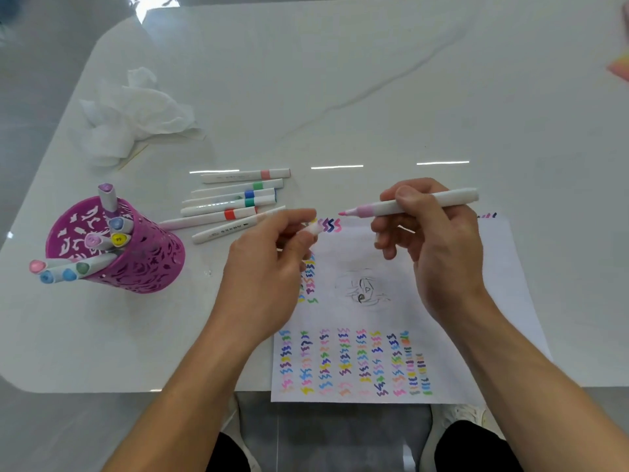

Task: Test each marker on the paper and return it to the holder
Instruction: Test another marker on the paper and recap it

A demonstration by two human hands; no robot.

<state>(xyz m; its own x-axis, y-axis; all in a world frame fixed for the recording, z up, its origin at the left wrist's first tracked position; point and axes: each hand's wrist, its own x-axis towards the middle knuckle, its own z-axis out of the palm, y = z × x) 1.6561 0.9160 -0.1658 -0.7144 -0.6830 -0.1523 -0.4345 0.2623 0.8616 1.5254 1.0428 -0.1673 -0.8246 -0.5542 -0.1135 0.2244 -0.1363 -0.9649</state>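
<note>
My right hand (pixel 429 240) grips an uncapped pink marker (pixel 384 208), its tip pointing left just above the top edge of the paper (pixel 452 321). Between thumb and fingers, my left hand (pixel 269 267) pinches the marker's white cap (pixel 312 229) near the tip. The paper carries rows of coloured squiggles and a small pencil sketch. A purple cut-out holder (pixel 136 257) stands at the left with several markers in it. Several capped markers (pixel 235 202) lie loose on the table between holder and paper.
A crumpled white tissue (pixel 136 114) lies at the back left of the white marble table (pixel 374 80). The paper overhangs the table's near edge. My knees and white shoes show below the edge.
</note>
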